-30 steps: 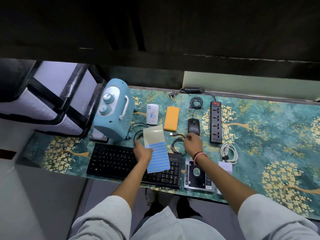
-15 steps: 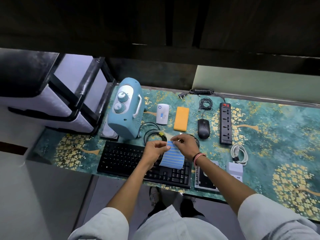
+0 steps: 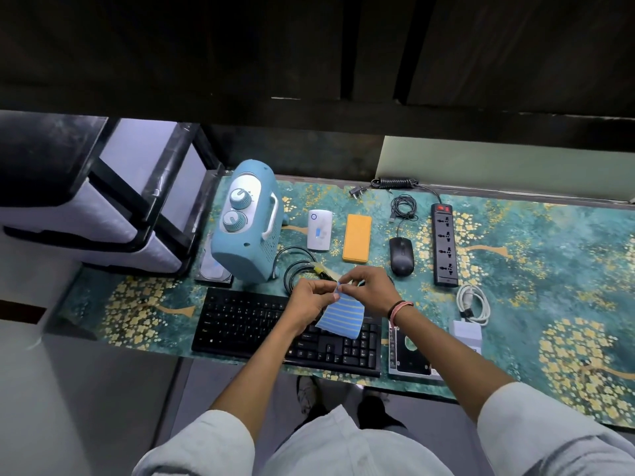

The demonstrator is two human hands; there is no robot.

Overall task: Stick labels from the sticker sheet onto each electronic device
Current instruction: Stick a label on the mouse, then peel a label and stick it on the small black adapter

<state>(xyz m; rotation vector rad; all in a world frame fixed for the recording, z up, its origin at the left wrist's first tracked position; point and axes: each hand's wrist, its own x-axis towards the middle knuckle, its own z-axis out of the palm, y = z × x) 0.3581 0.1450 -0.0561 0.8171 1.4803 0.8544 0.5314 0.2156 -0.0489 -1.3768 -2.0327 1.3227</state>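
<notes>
Patterned table [image 3: 549,269]; keyboard [image 3: 247,324], mouse [image 3: 401,255], power strip [image 3: 445,245]

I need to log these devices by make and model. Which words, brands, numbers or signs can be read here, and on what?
No text can be read.
keyboard: pale key markings, too small to read.
white device: blue ring sign and small blue mark, no words.
power strip: no legible print.
drive tray: side markings, blurred.
white adapter: label blurred.
sticker sheet: plain stripes only.

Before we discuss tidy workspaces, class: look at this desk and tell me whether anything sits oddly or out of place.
Mostly orderly. One oddity: a hard drive lies wedged under the tilted blue heater, half hidden. Both hands, left hand and right hand, hold the sticker sheet over the keyboard.
</notes>
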